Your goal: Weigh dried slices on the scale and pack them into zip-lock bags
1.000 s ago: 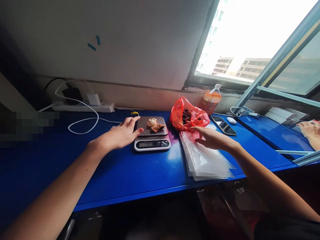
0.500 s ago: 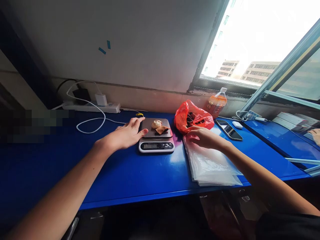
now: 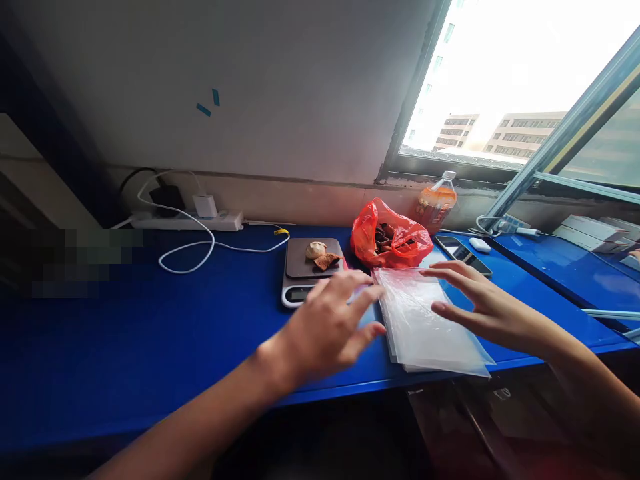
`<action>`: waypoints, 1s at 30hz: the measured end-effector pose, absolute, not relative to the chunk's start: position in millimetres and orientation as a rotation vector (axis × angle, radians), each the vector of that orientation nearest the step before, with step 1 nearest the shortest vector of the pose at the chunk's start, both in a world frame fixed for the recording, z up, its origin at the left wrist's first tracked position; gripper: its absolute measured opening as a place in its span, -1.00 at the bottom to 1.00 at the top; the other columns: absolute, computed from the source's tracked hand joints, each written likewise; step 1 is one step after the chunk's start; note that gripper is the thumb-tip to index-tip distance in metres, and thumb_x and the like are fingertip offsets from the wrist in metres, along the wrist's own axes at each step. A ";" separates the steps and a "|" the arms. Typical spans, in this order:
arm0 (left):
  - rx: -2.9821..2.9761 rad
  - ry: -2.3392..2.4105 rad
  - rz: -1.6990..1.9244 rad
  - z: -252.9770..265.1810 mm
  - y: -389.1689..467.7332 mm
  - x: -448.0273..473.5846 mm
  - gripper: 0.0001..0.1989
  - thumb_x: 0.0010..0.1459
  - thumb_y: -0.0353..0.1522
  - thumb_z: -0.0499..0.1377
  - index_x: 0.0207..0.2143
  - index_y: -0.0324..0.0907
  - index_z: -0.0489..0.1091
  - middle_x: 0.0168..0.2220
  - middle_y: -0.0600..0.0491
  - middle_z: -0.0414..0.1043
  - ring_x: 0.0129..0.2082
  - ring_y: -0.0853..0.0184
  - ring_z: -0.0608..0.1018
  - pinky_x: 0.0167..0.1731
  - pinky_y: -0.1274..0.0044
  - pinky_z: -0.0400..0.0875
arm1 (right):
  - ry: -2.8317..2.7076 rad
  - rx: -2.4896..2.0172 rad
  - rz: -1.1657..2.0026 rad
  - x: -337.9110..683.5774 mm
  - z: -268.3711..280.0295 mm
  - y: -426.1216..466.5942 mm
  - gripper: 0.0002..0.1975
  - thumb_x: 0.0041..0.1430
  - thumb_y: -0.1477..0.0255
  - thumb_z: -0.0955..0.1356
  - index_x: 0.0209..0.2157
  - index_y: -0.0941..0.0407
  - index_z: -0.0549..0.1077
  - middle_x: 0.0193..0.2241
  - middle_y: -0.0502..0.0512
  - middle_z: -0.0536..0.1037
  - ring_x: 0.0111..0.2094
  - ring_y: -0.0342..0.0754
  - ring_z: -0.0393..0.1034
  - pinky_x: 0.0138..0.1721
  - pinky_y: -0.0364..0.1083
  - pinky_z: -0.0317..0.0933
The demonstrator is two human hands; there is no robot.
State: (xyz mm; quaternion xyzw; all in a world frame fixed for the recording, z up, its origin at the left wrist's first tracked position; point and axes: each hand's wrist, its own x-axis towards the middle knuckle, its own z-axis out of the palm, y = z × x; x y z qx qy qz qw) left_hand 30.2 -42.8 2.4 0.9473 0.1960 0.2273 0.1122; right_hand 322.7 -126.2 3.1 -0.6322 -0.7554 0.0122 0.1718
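Note:
A kitchen scale (image 3: 299, 263) stands on the blue table, its display partly hidden by my left hand (image 3: 335, 320). On its plate lie a pale, rounded piece (image 3: 315, 250) and a brown, curled, dried piece (image 3: 327, 261). My left hand hangs in front of the scale with fingers apart, holding nothing. A stack of clear plastic bags (image 3: 430, 330) lies right of the scale. Over its right side is my right hand (image 3: 475, 303), fingers spread and empty. Behind the stack sits an open red plastic bag (image 3: 367, 233) with dark brown dried pieces (image 3: 384, 237) inside.
An orange-labelled bottle (image 3: 437, 200) stands behind the red bag. A phone (image 3: 463, 253) and a white case (image 3: 479, 245) lie to the right. A power strip (image 3: 227, 221) with a white cable (image 3: 207, 250) runs along the wall. White boxes (image 3: 590, 230) sit farther right.
My left hand has moved from the scale's left side to its front right. My right hand has drawn away from the red bag, rightward and nearer me, fingers spreading.

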 end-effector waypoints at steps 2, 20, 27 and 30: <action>2.714 0.479 0.578 -10.7 -68.4 55.5 -0.37 0.23 -0.07 0.16 0.25 -0.17 0.20 0.31 -0.25 0.13 0.35 -0.09 0.13 0.27 0.11 0.14 | -2.191 -1.836 0.141 323.1 -8.4 -150.7 -0.25 0.13 -0.01 0.36 0.31 -0.14 0.18 0.34 0.22 0.10 0.30 0.31 0.12 0.16 0.25 0.26; 2.543 0.760 0.277 -5.0 -47.0 96.0 -0.17 0.15 -0.08 0.17 0.38 -0.18 0.01 0.37 -0.35 0.01 0.11 -0.20 0.47 0.10 0.16 0.39 | -2.345 -1.698 0.401 347.5 -36.2 -87.7 -0.04 -0.01 -0.10 0.41 0.36 -0.06 0.11 0.39 0.24 0.03 0.35 0.33 -0.01 0.25 0.28 0.11; 2.610 0.658 0.648 23.6 -18.1 51.8 -0.43 0.28 -0.19 0.09 0.28 -0.09 0.07 0.29 -0.17 0.16 -0.08 0.16 0.58 -0.07 0.32 0.50 | -2.200 -1.465 0.018 334.6 24.5 -28.8 -0.62 0.32 0.20 0.27 0.06 0.05 0.47 0.03 0.20 0.53 0.05 0.09 0.44 0.09 0.10 0.34; 2.617 0.760 0.915 24.1 14.6 17.7 -0.55 0.30 -0.23 0.08 0.21 -0.06 0.16 0.16 -0.08 0.30 -0.20 0.30 0.59 -0.18 0.42 0.52 | -2.366 -1.456 -0.142 316.6 17.6 8.9 -0.74 0.29 0.34 0.32 -0.04 0.08 0.51 -0.09 0.18 0.59 -0.06 0.08 0.50 0.00 0.08 0.38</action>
